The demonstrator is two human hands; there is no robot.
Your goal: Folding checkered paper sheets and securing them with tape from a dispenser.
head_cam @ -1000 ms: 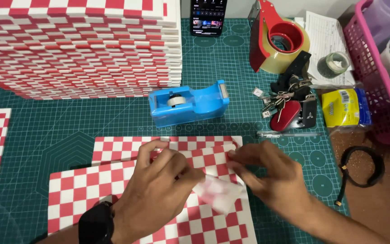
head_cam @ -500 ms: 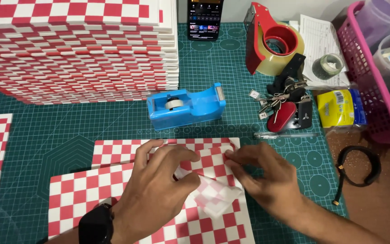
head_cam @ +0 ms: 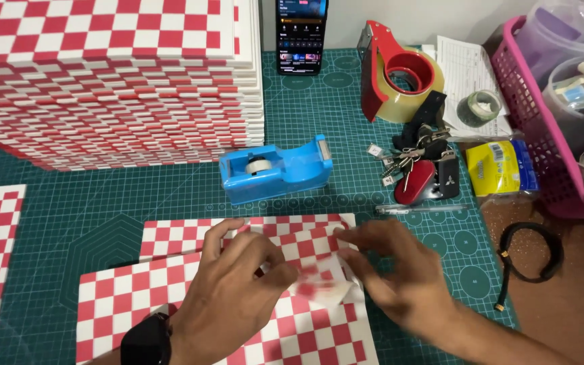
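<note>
Left hand (head_cam: 234,294) and right hand (head_cam: 400,274): both pinch a small blurred paper piece (head_cam: 322,284). Beneath: checked sheets (head_cam: 170,297) on the counter (head_cam: 103,209). Blue tape dispenser (head_cam: 275,169) just beyond.

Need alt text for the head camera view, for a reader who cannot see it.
Both hands, left hand and right hand, pinch a small folded checkered paper piece over red-and-white checkered sheets on a green cutting mat. Behind sit a blue tape dispenser and a tall checkered stack.

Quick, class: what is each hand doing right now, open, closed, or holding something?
Left hand: fingers pinching the small folded checkered paper.
Right hand: fingers on the same paper's other edge; blurred, so the grip cannot be told.
</note>
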